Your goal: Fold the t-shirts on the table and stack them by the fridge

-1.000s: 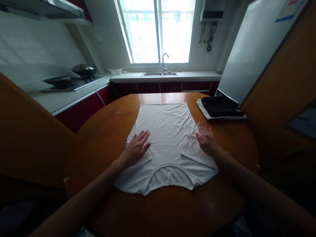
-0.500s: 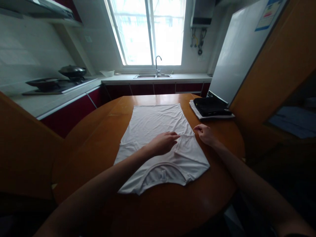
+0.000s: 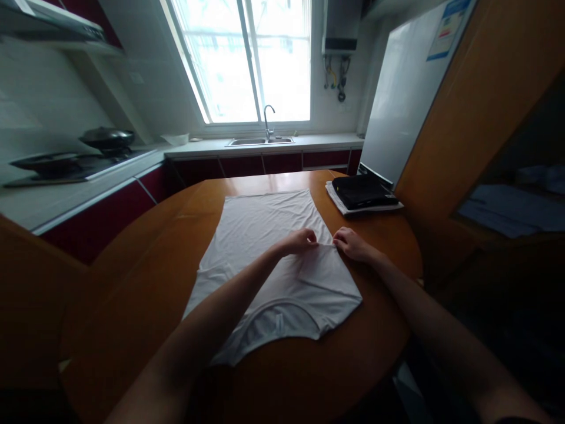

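In the head view, your white T-shirt (image 3: 260, 221) is lying spread over the middle of the rounded wooden desk (image 3: 132, 277), its neckline (image 3: 289, 302) facing you and its hem (image 3: 267, 194) pointing toward the window (image 3: 286, 70). You are reaching across the cloth with your left hand (image 3: 301, 241), its grip holding a narrow pinch, thumb against fingers, on the upper edge of the sleeve (image 3: 329, 270) on your right, which is lying folded inward over the body. Your right hand (image 3: 351, 244) is resting just beside it at the shirt's side edge; its fingers are curling nearly together, and that grip is pinching the outer end of the same edge. Your left forearm (image 3: 212, 315) is covering part of the shirt's left half. Toward the far right of the desk, a black folded cloth (image 3: 364, 192) is sitting on a white folded cloth (image 3: 339, 202), apart from your hands. Behind, a faucet (image 3: 266, 122) is standing at a double sink (image 3: 247, 142)
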The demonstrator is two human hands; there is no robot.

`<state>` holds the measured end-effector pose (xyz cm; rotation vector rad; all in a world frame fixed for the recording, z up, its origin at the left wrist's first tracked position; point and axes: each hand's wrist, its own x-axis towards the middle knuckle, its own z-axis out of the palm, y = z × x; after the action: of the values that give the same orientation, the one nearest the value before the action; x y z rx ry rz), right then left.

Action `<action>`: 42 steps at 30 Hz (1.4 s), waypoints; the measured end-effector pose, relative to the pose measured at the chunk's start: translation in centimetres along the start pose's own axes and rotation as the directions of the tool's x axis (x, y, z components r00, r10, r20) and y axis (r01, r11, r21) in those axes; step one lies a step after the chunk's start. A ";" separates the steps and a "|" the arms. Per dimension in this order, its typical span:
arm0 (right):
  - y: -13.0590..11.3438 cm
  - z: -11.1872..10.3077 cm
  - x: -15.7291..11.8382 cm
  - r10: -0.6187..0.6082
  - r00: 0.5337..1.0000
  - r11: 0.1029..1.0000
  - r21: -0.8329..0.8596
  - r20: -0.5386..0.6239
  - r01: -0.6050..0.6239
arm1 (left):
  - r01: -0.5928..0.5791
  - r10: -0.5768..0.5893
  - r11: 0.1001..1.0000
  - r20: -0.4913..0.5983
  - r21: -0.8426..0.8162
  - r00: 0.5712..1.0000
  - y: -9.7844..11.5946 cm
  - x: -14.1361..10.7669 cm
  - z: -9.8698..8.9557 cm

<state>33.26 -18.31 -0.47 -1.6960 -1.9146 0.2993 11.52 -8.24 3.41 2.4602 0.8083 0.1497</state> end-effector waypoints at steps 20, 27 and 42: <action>-0.4 0.2 -0.3 -0.010 0.999 1.000 -0.009 -0.053 0.010 | -0.172 0.236 0.936 -0.184 0.308 0.954 2.6 -1.8 1.4; -0.8 -0.4 -0.2 0.020 0.998 1.000 0.024 -0.056 -0.018 | -0.337 0.327 0.870 0.090 0.360 0.941 2.5 -3.7 3.5; -5.8 1.6 -5.6 0.093 0.981 0.960 -0.277 0.172 -0.043 | -0.148 0.159 0.941 -0.013 0.306 0.987 -0.5 -5.4 -3.6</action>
<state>27.77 -24.39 -0.30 -1.9761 -2.1131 0.2332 5.89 -9.35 6.51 2.8211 0.6965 0.1370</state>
